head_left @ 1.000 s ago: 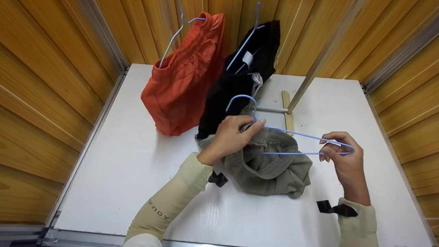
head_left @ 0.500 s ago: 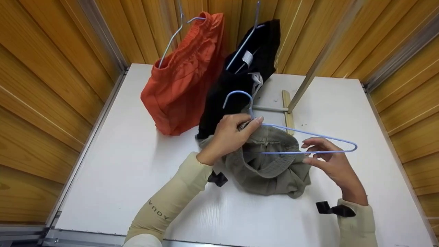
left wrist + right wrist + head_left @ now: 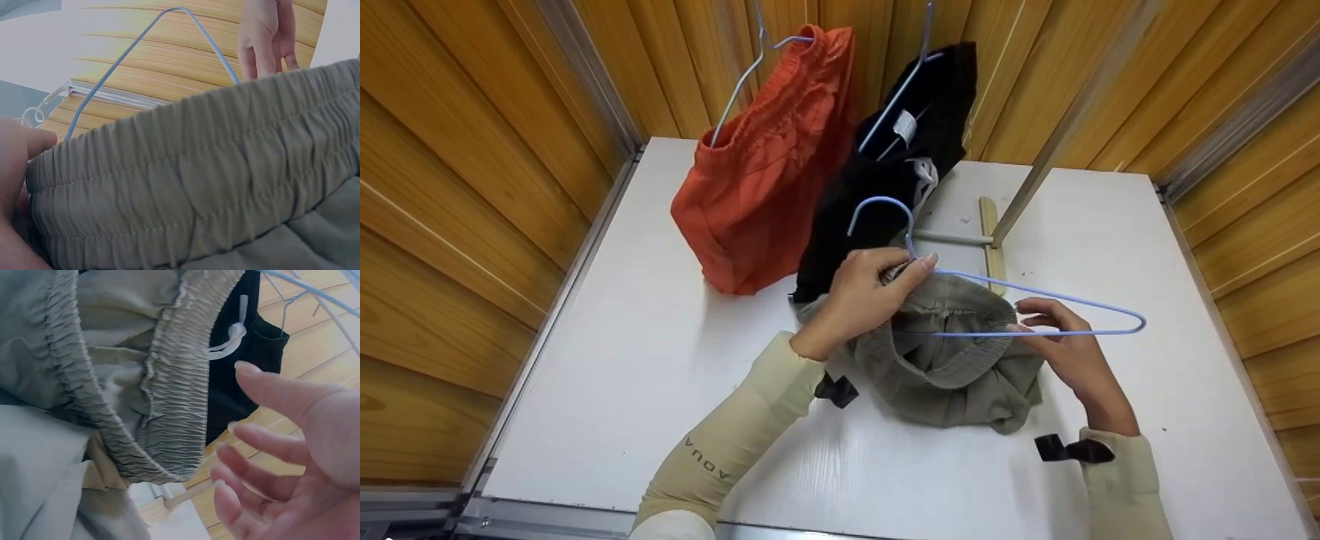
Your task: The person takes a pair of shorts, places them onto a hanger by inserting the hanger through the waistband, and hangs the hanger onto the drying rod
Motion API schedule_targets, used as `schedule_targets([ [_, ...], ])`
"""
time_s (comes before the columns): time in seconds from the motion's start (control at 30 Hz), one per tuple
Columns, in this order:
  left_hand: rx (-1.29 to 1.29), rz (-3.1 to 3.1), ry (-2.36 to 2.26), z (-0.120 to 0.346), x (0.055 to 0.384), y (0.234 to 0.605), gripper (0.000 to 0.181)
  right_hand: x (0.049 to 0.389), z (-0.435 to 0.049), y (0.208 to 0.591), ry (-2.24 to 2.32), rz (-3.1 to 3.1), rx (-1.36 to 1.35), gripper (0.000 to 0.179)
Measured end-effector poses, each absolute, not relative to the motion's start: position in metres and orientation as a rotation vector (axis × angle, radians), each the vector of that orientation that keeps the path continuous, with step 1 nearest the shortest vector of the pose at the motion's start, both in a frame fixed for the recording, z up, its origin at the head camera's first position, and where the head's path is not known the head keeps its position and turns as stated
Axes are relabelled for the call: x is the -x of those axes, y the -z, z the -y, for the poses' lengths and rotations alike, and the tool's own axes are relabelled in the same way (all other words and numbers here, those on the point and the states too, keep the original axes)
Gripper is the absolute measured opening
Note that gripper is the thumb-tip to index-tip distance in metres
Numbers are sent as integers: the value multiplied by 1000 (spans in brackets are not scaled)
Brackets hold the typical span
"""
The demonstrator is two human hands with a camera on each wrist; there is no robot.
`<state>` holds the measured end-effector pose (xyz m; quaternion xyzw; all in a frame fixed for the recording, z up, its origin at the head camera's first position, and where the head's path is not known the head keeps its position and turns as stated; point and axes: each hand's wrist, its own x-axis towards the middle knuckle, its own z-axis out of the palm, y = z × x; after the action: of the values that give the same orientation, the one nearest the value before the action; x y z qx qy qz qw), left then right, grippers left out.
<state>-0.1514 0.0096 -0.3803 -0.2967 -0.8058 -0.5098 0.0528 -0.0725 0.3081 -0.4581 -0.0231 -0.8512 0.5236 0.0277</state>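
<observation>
Olive-grey elastic-waist trousers lie bunched on the white tabletop, their waistband gaping open. My left hand pinches the waistband's left side together with a blue wire hanger just below its hook. The hanger's left part is hidden inside the waistband, while its right end sticks out past the cloth. At the waistband's right edge is my right hand, reaching through the hanger's loop in the head view. Its fingers are loosely bent and spread, with nothing between them in the right wrist view.
Behind hang a red elastic-waist garment and a black one with a white drawstring, each on a wire hanger. A rack post rises from a wooden foot at the back. Wood-look panels enclose the white tabletop.
My right hand has let go of the hanger's right end and moved left to the waistband's right edge. My left hand keeps its hold; the hanger has shifted slightly.
</observation>
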Motion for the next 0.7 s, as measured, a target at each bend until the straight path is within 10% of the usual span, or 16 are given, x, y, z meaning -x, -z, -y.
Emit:
schedule_targets([
  [0.7, 907, 2426, 1569, -10, 152, 379, 46, 88, -296, 477, -1628, 2735, 422, 55],
])
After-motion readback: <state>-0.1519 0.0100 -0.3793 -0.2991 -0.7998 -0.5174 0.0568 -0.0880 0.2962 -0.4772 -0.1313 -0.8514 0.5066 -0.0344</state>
